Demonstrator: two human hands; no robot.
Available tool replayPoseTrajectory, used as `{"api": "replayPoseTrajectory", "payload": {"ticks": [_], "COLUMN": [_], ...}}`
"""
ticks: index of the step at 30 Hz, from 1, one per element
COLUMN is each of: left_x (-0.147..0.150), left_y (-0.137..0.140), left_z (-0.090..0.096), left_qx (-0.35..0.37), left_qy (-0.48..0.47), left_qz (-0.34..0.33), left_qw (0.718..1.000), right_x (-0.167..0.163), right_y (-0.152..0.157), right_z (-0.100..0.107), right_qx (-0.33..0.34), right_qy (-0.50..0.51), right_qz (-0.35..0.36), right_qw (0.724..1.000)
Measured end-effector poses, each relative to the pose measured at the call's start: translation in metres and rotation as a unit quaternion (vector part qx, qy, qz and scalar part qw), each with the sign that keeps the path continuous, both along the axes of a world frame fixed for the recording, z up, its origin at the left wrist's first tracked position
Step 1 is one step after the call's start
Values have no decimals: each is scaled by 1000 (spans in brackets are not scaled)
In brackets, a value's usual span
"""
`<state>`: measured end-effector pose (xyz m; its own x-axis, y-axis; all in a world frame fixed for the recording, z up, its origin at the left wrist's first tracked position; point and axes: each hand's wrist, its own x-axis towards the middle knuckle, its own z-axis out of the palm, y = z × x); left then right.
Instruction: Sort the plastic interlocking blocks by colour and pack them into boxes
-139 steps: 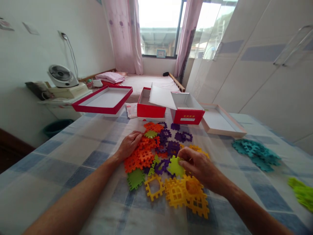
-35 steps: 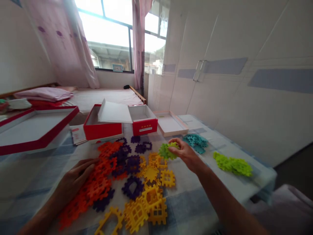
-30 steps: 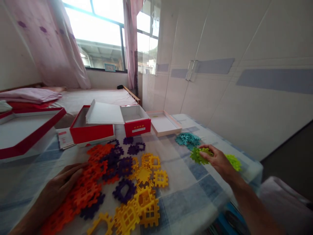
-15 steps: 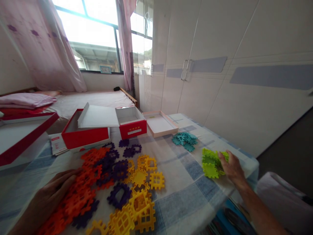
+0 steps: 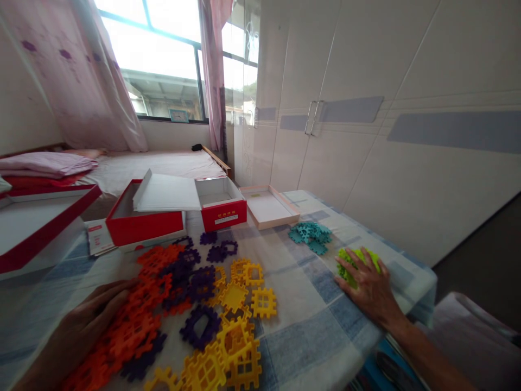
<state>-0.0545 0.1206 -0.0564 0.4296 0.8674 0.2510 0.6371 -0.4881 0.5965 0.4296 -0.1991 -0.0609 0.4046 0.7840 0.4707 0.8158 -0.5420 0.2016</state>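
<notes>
My right hand (image 5: 368, 282) lies with spread fingers over a small pile of lime-green interlocking plastic tiles (image 5: 350, 263), covering much of it. On the left, my left hand (image 5: 95, 312) rests at the edge of a heap of orange tiles (image 5: 136, 320), its fingers stretched out and touching them; the fingertips are partly hidden. Purple tiles (image 5: 199, 326) lie beside and under the orange ones. Several yellow tiles (image 5: 233, 297), some with window-like grids, sit at the middle front. A teal pile of tiles (image 5: 311, 234) is just beyond my right hand.
Behind the tiles stand red open boxes (image 5: 144, 231) with a white lid (image 5: 166, 193) across them, and a shallow pale box lid (image 5: 271, 209). Another red-rimmed box (image 5: 40, 244) is at far left. The checked tablecloth (image 5: 297, 336) drops off at the right edge, near a chair (image 5: 468, 326).
My right hand has gone from gripping the right side of the lime-green pile to lying spread over it, and the pile looks more gathered. My left hand stays put.
</notes>
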Motion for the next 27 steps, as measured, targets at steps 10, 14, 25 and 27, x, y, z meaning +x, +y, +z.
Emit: {"api": "replayPoseTrajectory", "payload": {"ticks": [10,14,25,27], "left_x": [5,5,3,2], "left_y": [-7,-8,-3,-2], "left_z": [8,10,2,1], "left_qx": [4,-2,1,1], "left_qy": [-1,0,-10,-9], "left_qz": [6,-1,1,0], "left_qw": [1000,1000,1000,1000], "right_x": [77,51,-2,15], "right_y": [13,50,159,159], "right_z": [5,15,5,3], "right_qx": [26,46,42,37], "right_qy": [-39,7,51,48], "right_qz": [-30,-27,-15,-27], "right_qw": [998,999,998,998]}}
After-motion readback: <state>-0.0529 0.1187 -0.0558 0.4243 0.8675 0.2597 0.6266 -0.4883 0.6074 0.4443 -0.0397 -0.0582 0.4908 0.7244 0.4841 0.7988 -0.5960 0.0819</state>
